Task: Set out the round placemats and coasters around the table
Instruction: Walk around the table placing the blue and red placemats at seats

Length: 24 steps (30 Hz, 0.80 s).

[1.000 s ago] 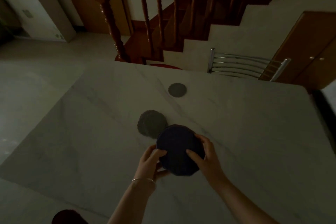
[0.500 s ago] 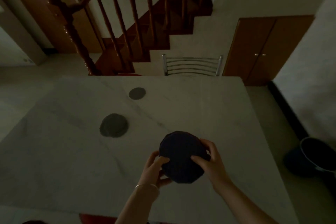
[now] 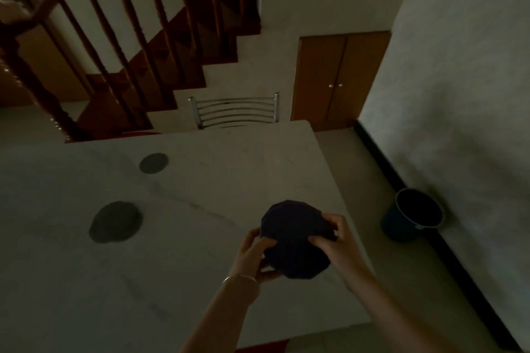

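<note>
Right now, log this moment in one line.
both hands: hold dark mats | table: grey mat, coaster laid | next: place

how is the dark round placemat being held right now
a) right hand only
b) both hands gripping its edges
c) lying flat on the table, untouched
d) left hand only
b: the left hand and right hand each grip an edge of the dark round placemat over the marble table.

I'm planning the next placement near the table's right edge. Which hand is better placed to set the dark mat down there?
Probably the right hand. Both hands grip the dark mat, but the right one holds the side towards the table edge; the left hand sits on the inner side.
</note>
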Tool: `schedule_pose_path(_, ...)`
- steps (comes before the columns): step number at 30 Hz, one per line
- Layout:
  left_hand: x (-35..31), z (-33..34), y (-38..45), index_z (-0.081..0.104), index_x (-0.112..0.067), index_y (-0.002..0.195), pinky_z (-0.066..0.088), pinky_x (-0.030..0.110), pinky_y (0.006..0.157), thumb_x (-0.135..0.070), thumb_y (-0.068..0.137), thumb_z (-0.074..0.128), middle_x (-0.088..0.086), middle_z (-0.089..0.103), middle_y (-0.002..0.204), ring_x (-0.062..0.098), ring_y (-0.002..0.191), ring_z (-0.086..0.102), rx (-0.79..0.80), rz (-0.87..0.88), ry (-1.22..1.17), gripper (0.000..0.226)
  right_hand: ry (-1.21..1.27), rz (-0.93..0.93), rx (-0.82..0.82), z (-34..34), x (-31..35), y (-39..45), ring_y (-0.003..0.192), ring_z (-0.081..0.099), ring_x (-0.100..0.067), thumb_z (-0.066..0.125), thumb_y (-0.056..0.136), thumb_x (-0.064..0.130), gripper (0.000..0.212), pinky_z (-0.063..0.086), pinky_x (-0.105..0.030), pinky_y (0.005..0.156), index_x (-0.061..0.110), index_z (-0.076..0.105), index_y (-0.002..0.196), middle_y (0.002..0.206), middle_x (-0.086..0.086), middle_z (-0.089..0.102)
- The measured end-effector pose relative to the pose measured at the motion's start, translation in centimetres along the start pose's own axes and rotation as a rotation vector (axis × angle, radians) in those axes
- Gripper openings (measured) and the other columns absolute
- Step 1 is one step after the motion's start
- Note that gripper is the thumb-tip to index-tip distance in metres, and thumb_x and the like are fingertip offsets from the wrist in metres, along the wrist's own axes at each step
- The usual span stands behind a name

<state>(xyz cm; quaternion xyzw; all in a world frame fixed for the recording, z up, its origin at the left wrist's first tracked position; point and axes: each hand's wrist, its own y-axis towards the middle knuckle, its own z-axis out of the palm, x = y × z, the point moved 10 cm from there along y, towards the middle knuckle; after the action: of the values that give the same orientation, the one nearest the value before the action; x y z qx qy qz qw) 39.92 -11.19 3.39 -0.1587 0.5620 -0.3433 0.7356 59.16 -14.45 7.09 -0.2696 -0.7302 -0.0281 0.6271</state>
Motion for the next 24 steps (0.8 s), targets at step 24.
schedule_pose_path(24,1.2,9.5,8.0,0.058,-0.027,0.095,0.055,0.034,0.054,-0.016,0.082,0.059,0.007,0.061,0.104,0.026,0.085,0.062,-0.212,0.006,-0.115,0.018,0.123,0.305,0.207,-7.4,-1.3,12.4,0.097,0.061,-0.031,0.072,0.08,0.016,0.034,0.053,-0.045,0.085,0.003,0.058,0.109,0.115,-0.016,0.061)
